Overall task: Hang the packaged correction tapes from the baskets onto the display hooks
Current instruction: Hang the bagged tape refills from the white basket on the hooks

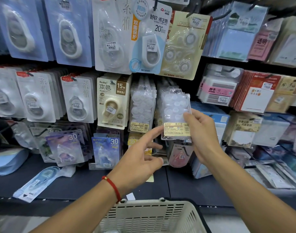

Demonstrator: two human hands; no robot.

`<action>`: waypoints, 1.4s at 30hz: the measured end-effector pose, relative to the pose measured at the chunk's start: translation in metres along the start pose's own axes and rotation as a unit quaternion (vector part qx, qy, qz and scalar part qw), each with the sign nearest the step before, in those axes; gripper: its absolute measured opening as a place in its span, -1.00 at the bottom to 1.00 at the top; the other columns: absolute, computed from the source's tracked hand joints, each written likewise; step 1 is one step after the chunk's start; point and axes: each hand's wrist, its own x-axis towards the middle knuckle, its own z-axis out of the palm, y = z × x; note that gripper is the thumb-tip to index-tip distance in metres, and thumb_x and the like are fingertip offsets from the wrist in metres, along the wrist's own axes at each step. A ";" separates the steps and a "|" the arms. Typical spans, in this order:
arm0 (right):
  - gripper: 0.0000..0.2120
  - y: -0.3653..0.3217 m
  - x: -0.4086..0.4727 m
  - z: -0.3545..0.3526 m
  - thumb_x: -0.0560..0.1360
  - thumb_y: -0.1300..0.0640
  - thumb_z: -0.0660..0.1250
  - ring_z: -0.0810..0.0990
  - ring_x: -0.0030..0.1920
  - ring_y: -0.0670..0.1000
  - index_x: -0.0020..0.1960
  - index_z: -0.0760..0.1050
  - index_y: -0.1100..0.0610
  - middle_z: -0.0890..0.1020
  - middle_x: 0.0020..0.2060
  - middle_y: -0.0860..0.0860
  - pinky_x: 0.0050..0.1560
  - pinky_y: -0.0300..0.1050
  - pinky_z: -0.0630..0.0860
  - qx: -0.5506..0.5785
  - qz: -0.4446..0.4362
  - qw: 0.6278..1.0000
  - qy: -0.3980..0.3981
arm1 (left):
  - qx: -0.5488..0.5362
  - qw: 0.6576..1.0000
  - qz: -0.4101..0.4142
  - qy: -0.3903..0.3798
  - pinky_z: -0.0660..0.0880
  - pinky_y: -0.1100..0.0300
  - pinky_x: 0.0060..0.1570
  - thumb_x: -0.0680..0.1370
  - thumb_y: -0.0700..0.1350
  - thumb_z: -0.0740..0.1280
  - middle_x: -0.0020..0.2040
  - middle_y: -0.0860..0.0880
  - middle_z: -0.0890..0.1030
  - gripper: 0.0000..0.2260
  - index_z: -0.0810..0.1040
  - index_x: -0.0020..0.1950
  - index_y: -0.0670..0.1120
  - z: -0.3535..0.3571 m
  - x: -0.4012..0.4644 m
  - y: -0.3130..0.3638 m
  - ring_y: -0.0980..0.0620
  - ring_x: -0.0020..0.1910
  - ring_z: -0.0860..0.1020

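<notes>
The right hand [201,132] is pinching a clear plastic correction-tape pack [175,113]; the left hand [140,157], fingers loose, is steadying its corner; next, I judge, threading its hole onto 1 hook.

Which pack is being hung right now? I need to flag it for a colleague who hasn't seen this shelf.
Find the beige basket at the bottom edge, then follow the right hand up to the middle row of the display. It grips a clear bag of white refill rolls with a yellow label at the bottom. Unlike the identical bags hanging just left, it is held off the hooks.
</notes>
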 end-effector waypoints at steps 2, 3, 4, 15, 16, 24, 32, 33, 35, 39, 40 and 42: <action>-0.75 0.006 0.003 -0.003 0.69 0.08 0.24 0.69 0.04 0.14 0.29 0.63 -0.03 0.72 0.05 0.09 0.14 0.24 0.62 -0.130 -0.016 0.991 0.019 | 0.054 0.998 -0.004 0.018 0.54 0.19 0.27 0.44 -0.18 0.30 0.42 0.34 0.48 -0.32 0.36 0.52 0.29 -0.004 0.002 -0.005 0.24 0.34 0.49; -0.65 0.011 0.004 -0.005 0.70 0.07 0.24 0.63 0.15 0.10 0.46 0.51 0.03 0.67 0.15 0.05 0.21 0.15 0.56 -0.238 -0.045 0.970 0.032 | 0.110 0.993 -0.007 0.029 0.45 0.20 0.38 0.47 -0.19 0.31 0.47 0.27 0.46 -0.32 0.35 0.55 0.26 -0.008 0.005 -0.008 0.23 0.41 0.44; -0.56 0.017 0.003 -0.007 0.69 0.08 0.25 0.55 0.27 0.06 0.55 0.40 0.09 0.59 0.27 0.02 0.33 0.07 0.48 -0.324 -0.089 0.941 0.038 | 0.179 0.983 -0.006 0.040 0.32 0.24 0.47 0.51 -0.22 0.32 0.53 0.21 0.42 -0.33 0.33 0.58 0.22 -0.013 0.008 -0.013 0.20 0.49 0.36; -0.41 0.056 0.062 0.041 0.69 0.04 0.12 -0.08 0.71 0.05 0.68 0.12 0.17 -0.15 0.71 0.05 0.43 0.14 0.44 -0.608 -0.216 0.760 -0.083 | 0.402 0.914 0.004 0.058 0.35 0.11 0.47 0.58 -0.21 0.35 0.70 0.18 -0.17 -0.26 0.11 0.70 0.05 -0.035 0.051 -0.057 0.13 0.68 -0.04; -0.40 0.060 0.069 0.043 0.69 0.05 0.12 -0.11 0.71 0.04 0.68 0.11 0.17 -0.17 0.71 0.04 0.46 0.16 0.41 -0.612 -0.205 0.759 -0.082 | 0.409 0.911 0.013 0.053 0.39 0.14 0.41 0.58 -0.22 0.35 0.69 0.22 -0.20 -0.25 0.10 0.70 0.06 -0.037 0.050 -0.061 0.14 0.68 -0.05; -0.47 0.068 0.066 0.046 0.63 0.13 0.21 0.31 0.56 0.18 0.58 0.29 0.22 0.24 0.63 0.15 0.37 0.17 0.46 -0.577 -0.224 0.783 -0.060 | 0.420 0.906 0.054 0.005 0.42 0.49 -0.01 0.53 -0.37 0.31 0.71 0.15 0.00 -0.31 0.31 0.63 0.01 -0.056 0.042 -0.080 -0.05 0.46 0.42; -0.83 0.122 -0.045 0.052 0.53 -0.09 0.21 0.65 -0.06 0.10 -0.06 0.52 -0.05 0.68 -0.18 -0.10 -0.06 0.00 0.57 -0.401 -0.035 0.884 -0.236 | 0.473 0.801 -0.105 -0.352 0.38 0.13 0.38 0.61 -0.16 0.32 0.47 -0.03 0.50 -0.52 0.42 0.54 0.01 -0.067 -0.037 -0.113 -0.04 0.44 0.46; -0.85 0.138 -0.058 0.057 0.56 -0.07 0.23 0.65 0.02 0.14 -0.07 0.53 -0.05 0.72 -0.08 -0.05 -0.02 0.00 0.58 -0.411 0.024 0.854 -0.318 | 0.478 0.780 -0.144 -0.378 0.37 0.17 0.36 0.63 -0.13 0.31 0.46 -0.05 0.51 -0.54 0.43 0.54 0.02 -0.069 -0.052 -0.121 -0.06 0.43 0.46; -0.87 0.180 -0.086 0.066 0.61 0.02 0.27 0.65 0.11 0.17 -0.06 0.57 -0.03 0.72 0.11 0.08 -0.05 -0.09 0.50 -0.431 0.107 0.765 -0.466 | 0.480 0.750 -0.194 -0.411 0.31 0.20 0.39 0.64 -0.13 0.29 0.48 -0.05 0.50 -0.57 0.43 0.53 0.01 -0.071 -0.083 -0.138 -0.05 0.46 0.44; -0.64 0.267 -0.163 0.082 0.66 -0.05 0.31 0.63 -0.01 0.15 0.35 0.52 0.15 0.62 0.05 0.14 0.02 0.03 0.66 -0.403 0.299 0.668 -0.549 | 0.482 0.739 -0.249 -0.400 0.22 0.24 0.47 0.66 -0.12 0.25 0.54 0.01 0.43 -0.58 0.42 0.54 0.02 -0.074 -0.136 -0.166 0.02 0.51 0.38; -0.54 0.283 -0.181 0.086 0.68 -0.10 0.29 0.62 0.10 0.15 0.45 0.45 0.16 0.58 0.17 0.16 0.17 0.08 0.64 -0.390 0.335 0.661 -0.546 | 0.482 0.746 -0.257 -0.381 0.24 0.24 0.48 0.66 -0.12 0.24 0.54 0.02 0.43 -0.57 0.42 0.54 0.03 -0.072 -0.145 -0.171 0.03 0.51 0.39; -0.47 0.307 -0.210 0.098 0.71 -0.08 0.25 0.51 0.39 0.18 0.58 0.32 0.16 0.46 0.46 0.19 0.39 0.04 0.49 -0.340 0.374 0.687 -0.521 | 0.478 0.758 -0.272 -0.352 0.27 0.21 0.49 0.66 -0.12 0.24 0.53 0.04 0.44 -0.58 0.44 0.53 0.05 -0.065 -0.162 -0.179 0.04 0.50 0.40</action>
